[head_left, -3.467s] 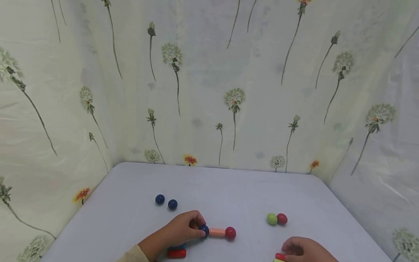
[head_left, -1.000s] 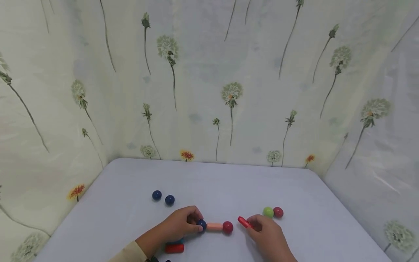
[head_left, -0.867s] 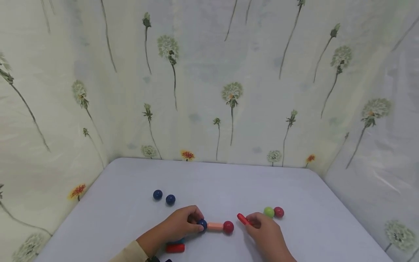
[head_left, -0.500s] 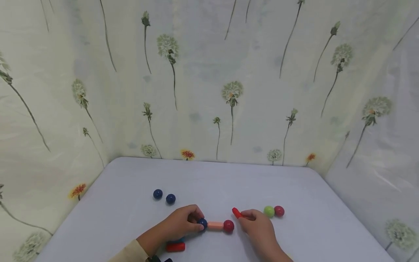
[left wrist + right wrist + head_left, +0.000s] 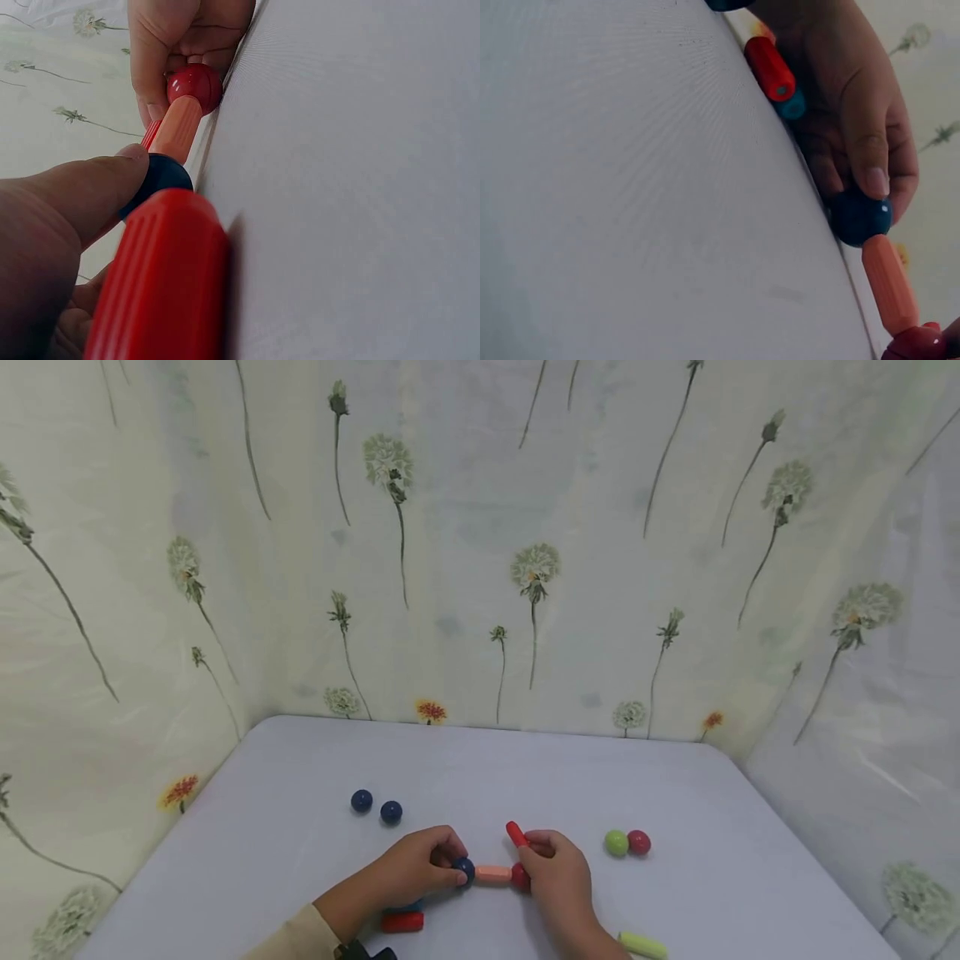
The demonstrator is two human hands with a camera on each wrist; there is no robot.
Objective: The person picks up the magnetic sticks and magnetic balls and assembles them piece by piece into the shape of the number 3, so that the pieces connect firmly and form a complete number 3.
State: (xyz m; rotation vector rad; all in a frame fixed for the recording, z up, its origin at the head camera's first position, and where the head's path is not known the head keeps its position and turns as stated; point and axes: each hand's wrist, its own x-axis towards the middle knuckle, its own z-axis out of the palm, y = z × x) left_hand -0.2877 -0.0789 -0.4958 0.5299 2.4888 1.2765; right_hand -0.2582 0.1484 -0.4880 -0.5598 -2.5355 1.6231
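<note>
So our red rod sits just far-edge side of the red ball, long axis slanting toward the table's far edge, not in line with the peach rod. Our right hand pinches it; our left hand pinches the blue ball.

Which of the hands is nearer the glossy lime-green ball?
Right. The right hand is left of the lime-green ball, apart from it; the left hand is farther left, pinching a glossy dark-blue ball.
</note>
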